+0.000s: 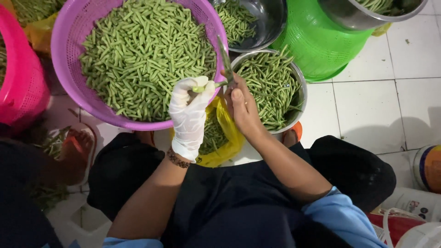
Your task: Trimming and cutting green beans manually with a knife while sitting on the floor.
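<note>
My left hand [190, 115] wears a white glove and pinches one end of a green bean [209, 86]. My bare right hand [242, 108] grips a small knife [226, 59] whose blade meets the bean and points up over the basket's rim. Both hands hover above a yellow bag [229, 138] of bean pieces, between a purple basket [64, 59] full of cut green beans and a steel bowl [301, 98] holding long beans.
A pink basket [20, 82] stands at the left, a green basket [317, 41] and two more steel bowls [271, 23] at the back. Another person's foot [76, 149] rests at the left among bean scraps. White tiled floor [372, 110] lies to the right, with containers [427, 167] at the edge.
</note>
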